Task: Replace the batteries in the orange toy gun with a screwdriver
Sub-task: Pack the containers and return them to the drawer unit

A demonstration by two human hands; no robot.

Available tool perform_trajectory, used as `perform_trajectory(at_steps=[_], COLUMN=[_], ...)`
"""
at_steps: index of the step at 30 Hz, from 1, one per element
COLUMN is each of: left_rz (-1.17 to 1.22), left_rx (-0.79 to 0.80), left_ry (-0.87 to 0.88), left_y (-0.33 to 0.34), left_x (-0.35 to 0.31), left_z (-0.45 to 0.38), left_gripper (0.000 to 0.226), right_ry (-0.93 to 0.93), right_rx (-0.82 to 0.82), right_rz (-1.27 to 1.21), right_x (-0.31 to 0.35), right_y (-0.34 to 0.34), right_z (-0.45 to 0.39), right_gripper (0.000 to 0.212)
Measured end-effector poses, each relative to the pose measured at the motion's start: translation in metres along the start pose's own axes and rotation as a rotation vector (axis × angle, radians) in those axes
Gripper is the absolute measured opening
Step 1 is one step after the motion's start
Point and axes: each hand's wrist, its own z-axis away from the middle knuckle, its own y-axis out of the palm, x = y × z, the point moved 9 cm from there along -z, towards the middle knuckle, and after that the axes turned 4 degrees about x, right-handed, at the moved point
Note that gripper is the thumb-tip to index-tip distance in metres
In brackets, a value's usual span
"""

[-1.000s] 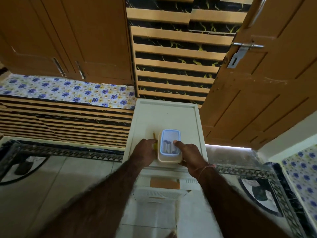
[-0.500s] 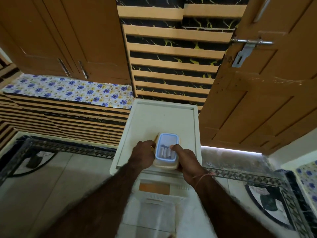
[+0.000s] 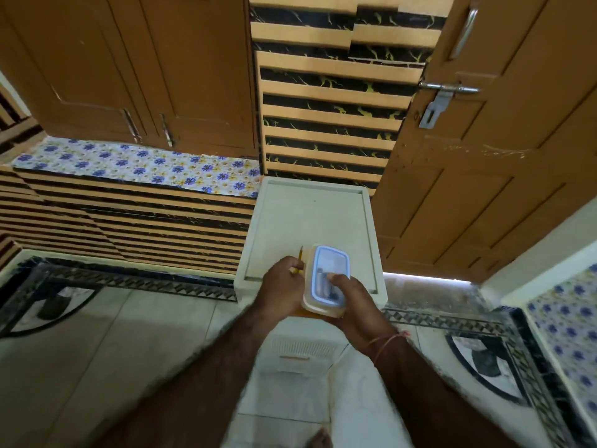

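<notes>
A small clear plastic box [image 3: 327, 279] with a blue-rimmed lid and batteries inside is held at the near edge of the white appliance top [image 3: 310, 218]. My right hand [image 3: 352, 302] grips the box from its right side, thumb on the lid. My left hand [image 3: 281, 286] curls round a thin yellow-handled screwdriver [image 3: 300, 258] beside the box's left side. Something orange [image 3: 300, 313] shows just under the box; I cannot tell what it is.
An open brown door [image 3: 484, 176] stands right of the appliance. A floral-covered ledge [image 3: 135, 163] and brown cabinets [image 3: 129, 69] lie to the left. Tiled floor [image 3: 97, 344] spreads below, and a bare toe [image 3: 318, 439] shows at the bottom edge.
Both hands have drawn the box toward me, to the near edge of the appliance top, slightly raised and tilted. The left hand keeps the screwdriver.
</notes>
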Motion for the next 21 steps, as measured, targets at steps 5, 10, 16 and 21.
perform_trajectory(at_steps=[5, 10, 16, 21], left_rz=[0.105, 0.082, 0.150, 0.101], left_rx=[0.103, 0.222, 0.271, 0.263], left_ry=[0.024, -0.072, -0.220, -0.267], left_y=[0.003, 0.022, 0.046, 0.062], left_x=[0.043, 0.098, 0.143, 0.165], left_z=[0.070, 0.127, 0.136, 0.096], left_gripper=[0.018, 0.016, 0.024, 0.030], right_ry=[0.058, 0.217, 0.295, 0.359], right_rx=[0.028, -0.034, -0.238, -0.295], right_rz=[-0.077, -0.105, -0.027, 0.027], right_x=[-0.059, -0.124, -0.160, -0.176], right_y=[0.004, -0.005, -0.044, -0.069], right_z=[0.061, 0.106, 0.098, 0.062], right_gripper=[0.052, 0.038, 0.028, 0.043])
